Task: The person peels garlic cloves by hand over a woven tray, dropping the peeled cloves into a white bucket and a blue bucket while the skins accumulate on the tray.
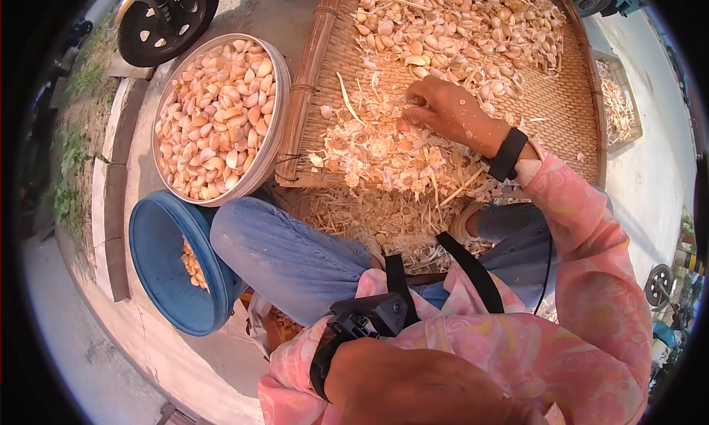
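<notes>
My right hand (461, 115), with a black band on the wrist, is over a woven bamboo tray (329, 74). Its fingers are curled in a pinch just above loose garlic skins (384, 155), and what they hold, if anything, I cannot make out. Bits of skin stick to the back of this hand. Beyond it a heap of garlic cloves (458, 26) covers the far part of the tray. My left hand (421, 381) is close to the camera in front of my chest, its fingers out of sight. Dry stalks lie among the skins.
Left of the tray stands a white bucket (279, 115) full of cloves. Nearer me, a blue bucket (159, 259) holds some cloves. Skins and stalks (354, 211) pile up between my legs. A crate (619, 100) stands at right, a wheel (168, 19) at upper left.
</notes>
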{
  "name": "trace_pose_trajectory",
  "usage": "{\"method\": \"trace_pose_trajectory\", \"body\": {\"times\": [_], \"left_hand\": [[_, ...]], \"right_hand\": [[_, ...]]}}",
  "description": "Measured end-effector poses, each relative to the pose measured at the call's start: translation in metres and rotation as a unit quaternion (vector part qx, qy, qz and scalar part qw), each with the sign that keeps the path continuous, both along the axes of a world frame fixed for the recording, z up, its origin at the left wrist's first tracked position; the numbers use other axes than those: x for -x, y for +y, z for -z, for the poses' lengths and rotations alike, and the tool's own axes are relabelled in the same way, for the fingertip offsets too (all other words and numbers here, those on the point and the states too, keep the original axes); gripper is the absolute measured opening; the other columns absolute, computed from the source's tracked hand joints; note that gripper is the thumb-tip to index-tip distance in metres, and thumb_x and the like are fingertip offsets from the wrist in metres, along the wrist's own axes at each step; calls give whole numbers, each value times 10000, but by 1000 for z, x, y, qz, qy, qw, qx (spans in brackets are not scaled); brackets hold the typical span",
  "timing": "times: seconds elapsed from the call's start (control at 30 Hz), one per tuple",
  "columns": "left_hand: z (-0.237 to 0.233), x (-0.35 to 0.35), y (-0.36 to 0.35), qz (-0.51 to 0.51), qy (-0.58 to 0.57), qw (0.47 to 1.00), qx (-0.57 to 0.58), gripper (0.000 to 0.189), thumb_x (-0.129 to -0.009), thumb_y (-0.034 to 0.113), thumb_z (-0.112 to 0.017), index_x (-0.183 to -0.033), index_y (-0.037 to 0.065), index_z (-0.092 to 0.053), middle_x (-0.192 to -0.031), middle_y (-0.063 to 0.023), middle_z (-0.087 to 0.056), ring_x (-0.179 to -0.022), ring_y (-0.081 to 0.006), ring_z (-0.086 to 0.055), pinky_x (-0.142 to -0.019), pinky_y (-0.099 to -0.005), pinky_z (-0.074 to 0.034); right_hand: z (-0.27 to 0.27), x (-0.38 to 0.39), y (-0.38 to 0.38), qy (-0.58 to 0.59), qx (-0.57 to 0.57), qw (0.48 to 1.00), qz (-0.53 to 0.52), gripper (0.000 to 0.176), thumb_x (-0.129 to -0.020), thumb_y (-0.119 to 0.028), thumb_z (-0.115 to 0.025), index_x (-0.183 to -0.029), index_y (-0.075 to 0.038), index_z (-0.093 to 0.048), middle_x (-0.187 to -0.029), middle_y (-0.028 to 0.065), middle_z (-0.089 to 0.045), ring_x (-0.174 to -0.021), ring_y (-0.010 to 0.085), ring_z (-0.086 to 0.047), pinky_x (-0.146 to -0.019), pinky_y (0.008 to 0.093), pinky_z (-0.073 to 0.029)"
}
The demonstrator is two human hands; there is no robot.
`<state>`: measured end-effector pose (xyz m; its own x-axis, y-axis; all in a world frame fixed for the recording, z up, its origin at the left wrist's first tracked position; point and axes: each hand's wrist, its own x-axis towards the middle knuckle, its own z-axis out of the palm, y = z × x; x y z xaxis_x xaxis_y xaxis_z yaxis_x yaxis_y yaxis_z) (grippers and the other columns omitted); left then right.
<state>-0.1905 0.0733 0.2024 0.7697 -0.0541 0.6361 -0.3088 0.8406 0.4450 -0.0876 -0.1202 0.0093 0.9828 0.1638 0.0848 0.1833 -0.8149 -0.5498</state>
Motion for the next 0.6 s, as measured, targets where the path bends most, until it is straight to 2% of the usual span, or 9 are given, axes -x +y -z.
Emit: {"method": "trace_pose_trajectory", "body": {"times": [0.03,0.07,0.17,0.3,0.4,0.5,0.6], "left_hand": [[3,-1,-2,-11,-3,1000,13,29,-710,-52,-628,-682,-47,-630,-668,-179,-624,-511,-178,-603,-401,-197,-462],[2,-1,-3,-18,10,1000,24,27,-706,-50,-631,-679,-44,-631,-658,-170,-623,-502,-171,-598,-394,-193,-455],[-5,-1,-4,-36,56,997,40,27,-695,-49,-633,-670,-38,-632,-639,-157,-619,-484,-163,-586,-383,-188,-444],[-4,-12,-5,-62,37,996,50,22,-688,-51,-634,-674,-34,-633,-649,-153,-620,-486,-159,-582,-375,-192,-434],[-6,-10,0,-68,61,995,33,21,-691,-47,-629,-679,-31,-634,-655,-151,-621,-487,-159,-581,-359,-193,-419],[-3,-15,-2,-79,31,996,37,25,-697,-40,-623,-680,-26,-636,-660,-147,-623,-490,-161,-583,-353,-193,-410],[1,-22,-3,-81,-14,996,34,19,-696,-29,-625,-684,-22,-637,-673,-145,-626,-499,-166,-588,-360,-200,-414]], "right_hand": [[3,-6,-5,-28,-21,999,-1,255,-825,-252,-597,-933,-24,-559,-859,167,-547,-746,332,-555,-639,414,-442],[7,-13,-10,-72,17,997,23,216,-820,-186,-598,-957,-23,-563,-845,151,-540,-733,301,-571,-627,379,-449],[12,-38,-30,-74,104,991,46,201,-813,-152,-591,-969,-30,-557,-864,154,-538,-741,323,-560,-639,390,-445],[14,-59,-31,-62,143,988,11,167,-777,-157,-581,-892,-38,-555,-855,157,-556,-758,349,-574,-647,432,-458],[7,-63,-28,13,161,987,12,166,-775,-167,-572,-891,-48,-574,-841,141,-570,-764,335,-582,-660,428,-463],[-2,-54,-21,11,178,984,16,160,-778,-173,-566,-879,-53,-595,-840,129,-588,-767,323,-585,-665,412,-465],[-11,-53,-19,52,120,991,40,167,-787,-181,-563,-877,-47,-606,-858,131,-596,-772,312,-588,-668,398,-464]]}}
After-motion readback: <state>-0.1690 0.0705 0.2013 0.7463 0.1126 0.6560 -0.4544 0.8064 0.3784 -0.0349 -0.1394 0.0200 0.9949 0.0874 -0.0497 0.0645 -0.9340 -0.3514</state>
